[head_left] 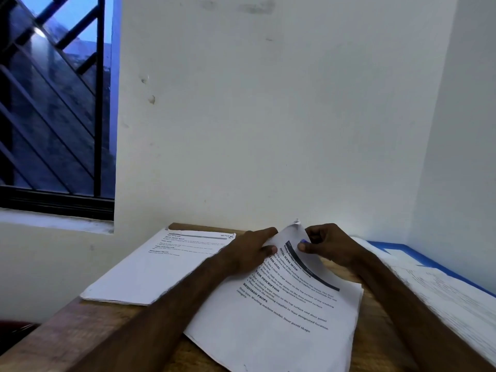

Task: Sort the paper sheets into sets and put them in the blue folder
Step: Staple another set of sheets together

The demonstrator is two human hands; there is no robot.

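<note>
Top sheet, mid-worktop near the front edge: thin, light, floppy, creases easily, so take it by the far corner & slide a flat palm under. White, black print, dark header band. Left hand pinches its far edge; right hand pinches the curled-up far corner. 2nd stack sits by the left edge. Blue folder lies along the right edge w/ sheets on it.

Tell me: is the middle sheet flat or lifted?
Partly lifted. Left hand and right hand pinch the sheet at its far end, which curls up; the rest lies flat.
</note>
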